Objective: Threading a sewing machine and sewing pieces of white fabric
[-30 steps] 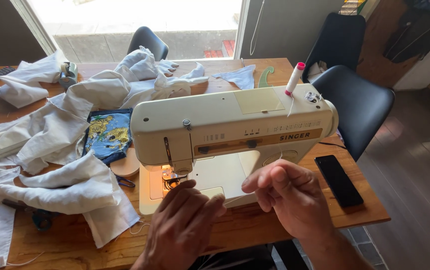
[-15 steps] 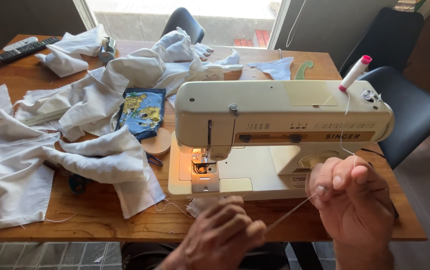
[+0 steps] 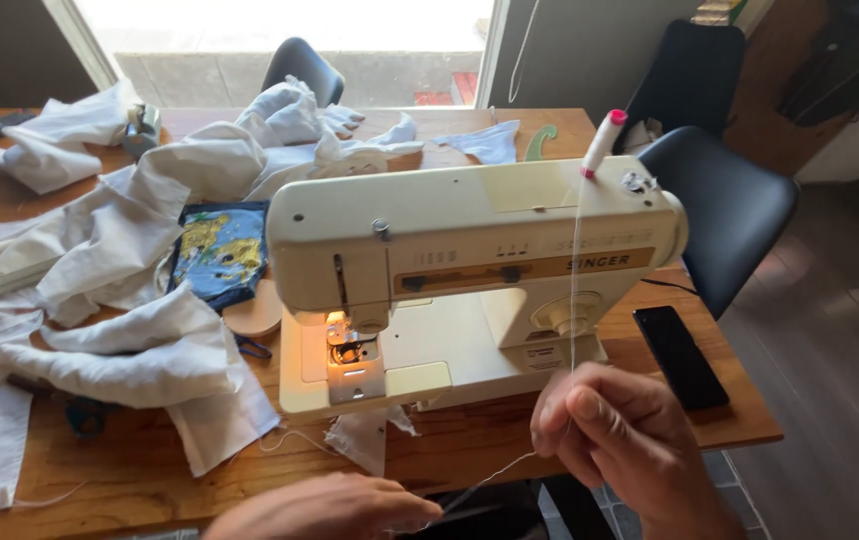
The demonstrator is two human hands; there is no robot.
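A white thread [image 3: 576,300] runs taut from the spool [image 3: 600,144] on top of my sewing machine [image 3: 469,270] straight down its front to my right hand [image 3: 614,440], then slants down and left to my left hand [image 3: 324,508]. My right hand's fingers are closed, pinching the thread in front of the machine's base, over the near edge of the wooden table [image 3: 509,440]. My left hand sits low at the bottom of the frame, fingers curled around the thread's end and what looks like a thin dark tool; I cannot tell exactly what it is.

The cream-coloured machine stands across the middle of the table, its lamp lit over the needle plate [image 3: 349,350]. A small scrap of white cloth [image 3: 364,440] hangs off the table edge just below the machine's base, between my two hands.

To the left, heaps of white fabric [image 3: 119,250] spread over most of the tabletop, reaching the far edge. A blue patterned piece [image 3: 219,255] with yellow patches lies among them, just beside the machine's left end. A black phone [image 3: 681,356] lies flat on the table to the right of the machine, near my right hand but apart from it.

No box, bowl or basket shows on the table. A black chair [image 3: 729,215] stands at the table's right side, another [image 3: 299,65] at the far side by the bright window.
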